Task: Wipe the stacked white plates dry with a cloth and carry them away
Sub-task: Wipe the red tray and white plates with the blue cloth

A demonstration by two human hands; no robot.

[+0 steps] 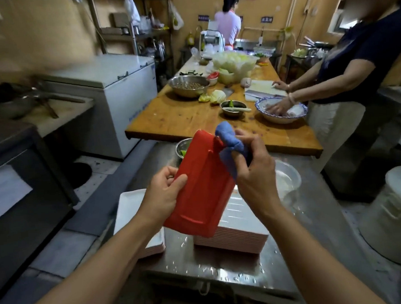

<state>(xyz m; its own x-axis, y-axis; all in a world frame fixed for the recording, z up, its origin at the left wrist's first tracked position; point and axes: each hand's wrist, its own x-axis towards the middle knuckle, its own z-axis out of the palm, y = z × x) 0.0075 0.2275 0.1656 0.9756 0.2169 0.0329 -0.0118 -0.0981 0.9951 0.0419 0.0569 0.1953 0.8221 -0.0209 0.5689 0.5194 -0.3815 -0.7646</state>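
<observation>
Both hands up: I see left hand (166,196) fingers clamping red-backed plate (201,184), long axis tilted away; right hand (254,172) fingers pinch blue cloth (229,147) at its upper right edge.

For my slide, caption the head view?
Left hand holds a red-backed plate; right hand wipes it with blue cloth.

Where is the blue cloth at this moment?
In the head view, the blue cloth sits centre frame, bunched in the right hand against the upper right edge of the red-backed plate, above the plate stack.
</observation>
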